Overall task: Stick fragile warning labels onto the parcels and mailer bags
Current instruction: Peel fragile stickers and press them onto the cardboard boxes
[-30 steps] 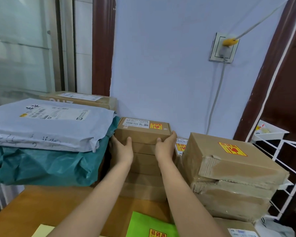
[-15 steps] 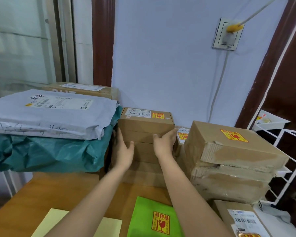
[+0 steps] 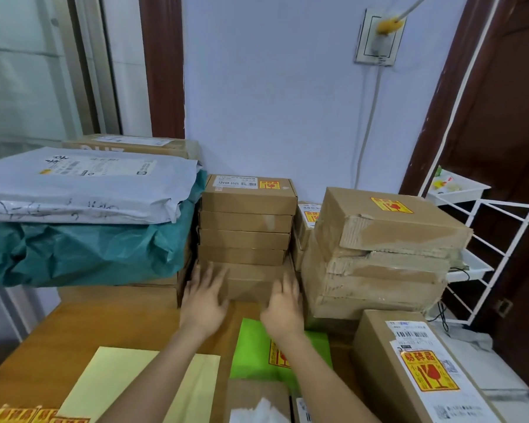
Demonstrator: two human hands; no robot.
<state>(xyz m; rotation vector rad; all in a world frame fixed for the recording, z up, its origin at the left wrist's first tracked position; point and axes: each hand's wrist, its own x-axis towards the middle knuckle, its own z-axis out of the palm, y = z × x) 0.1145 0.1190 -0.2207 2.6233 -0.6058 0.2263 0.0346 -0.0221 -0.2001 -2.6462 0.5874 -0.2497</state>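
Observation:
A stack of flat brown boxes (image 3: pixel 246 227) stands against the wall, its top box bearing a yellow fragile label (image 3: pixel 269 183). My left hand (image 3: pixel 203 303) and my right hand (image 3: pixel 283 306) hover empty in front of the stack's bottom box, fingers spread and blurred. Under my right forearm lies a green mailer bag (image 3: pixel 257 352) with a fragile label. A pale yellow mailer (image 3: pixel 110 380) lies below my left arm. Loose fragile labels (image 3: pixel 28 415) show at the bottom left.
Grey and teal mailer bags (image 3: pixel 83 221) are piled at left over more boxes. A taped carton stack (image 3: pixel 382 254) with a label stands right, a labelled box (image 3: pixel 422 367) in front of it. A white wire rack (image 3: pixel 483 254) is far right on the wooden table (image 3: pixel 68 325).
Both hands have let go of the top boxes of the stack and dropped down toward me, fingers now spread. The view has tilted down.

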